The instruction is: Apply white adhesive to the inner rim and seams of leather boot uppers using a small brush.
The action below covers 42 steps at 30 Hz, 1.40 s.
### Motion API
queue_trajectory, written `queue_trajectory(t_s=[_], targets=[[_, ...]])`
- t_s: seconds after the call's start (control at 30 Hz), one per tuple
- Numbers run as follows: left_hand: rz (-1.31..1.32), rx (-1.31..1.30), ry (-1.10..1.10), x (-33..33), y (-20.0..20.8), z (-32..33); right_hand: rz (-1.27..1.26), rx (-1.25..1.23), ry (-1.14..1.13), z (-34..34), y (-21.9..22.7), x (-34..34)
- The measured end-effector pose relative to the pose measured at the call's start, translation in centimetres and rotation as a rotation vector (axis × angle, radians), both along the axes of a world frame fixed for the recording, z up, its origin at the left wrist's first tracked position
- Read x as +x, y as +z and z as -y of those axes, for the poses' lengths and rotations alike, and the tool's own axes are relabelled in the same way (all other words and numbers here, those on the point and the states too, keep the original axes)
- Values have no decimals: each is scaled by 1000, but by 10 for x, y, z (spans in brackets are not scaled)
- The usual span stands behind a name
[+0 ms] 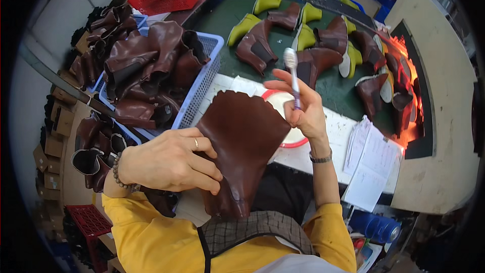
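While the left hand [169,161] curls its grip over the side of a smooth, brown, leather-like boot upper [245,131], wavy-topped and spread between both hands, the right hand's [309,114] grip clasps a slim toothbrush [294,83], bristles up, at the upper's right corner. Behind, a round red-rimmed bowl [297,144] rests on the white desk [333,132], near a perforated blue plastic basket [204,82] of creased boots [139,59].

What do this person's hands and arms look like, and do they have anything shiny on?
The left hand is bare, with a thin, shiny ring and a bracelet of round, dark beads. The right hand is bare too, with a dark band on its wrist. Yellow sleeves stop well before the wrists.
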<state>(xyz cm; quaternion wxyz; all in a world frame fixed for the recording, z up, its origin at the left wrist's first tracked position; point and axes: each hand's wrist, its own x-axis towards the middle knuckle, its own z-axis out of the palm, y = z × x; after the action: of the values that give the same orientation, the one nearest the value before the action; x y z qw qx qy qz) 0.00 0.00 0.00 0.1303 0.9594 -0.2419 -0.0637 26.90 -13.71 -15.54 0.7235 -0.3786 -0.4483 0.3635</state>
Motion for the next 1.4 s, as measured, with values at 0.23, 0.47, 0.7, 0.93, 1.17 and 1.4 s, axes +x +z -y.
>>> queue_trajectory(t_s=[0.23,0.47,0.7,0.93,1.17,1.4], targets=[[-23,-290,-28,6,-34,0,268,-242,13,37,-3,-20],[779,-2247,473,33,-97,27,-339,75,175,35,-20,-52],[-902,-2329,64,23,-224,42,107,52,170,29,-20,-31],[-43,-1535,851,13,-167,27,-267,-370,-44,41,-19,-29],[-38,-1140,792,30,-167,31,117,-522,-270,69,-25,-31],[-223,-1390,1043,35,-184,26,773,-672,-775,96,-38,8]])
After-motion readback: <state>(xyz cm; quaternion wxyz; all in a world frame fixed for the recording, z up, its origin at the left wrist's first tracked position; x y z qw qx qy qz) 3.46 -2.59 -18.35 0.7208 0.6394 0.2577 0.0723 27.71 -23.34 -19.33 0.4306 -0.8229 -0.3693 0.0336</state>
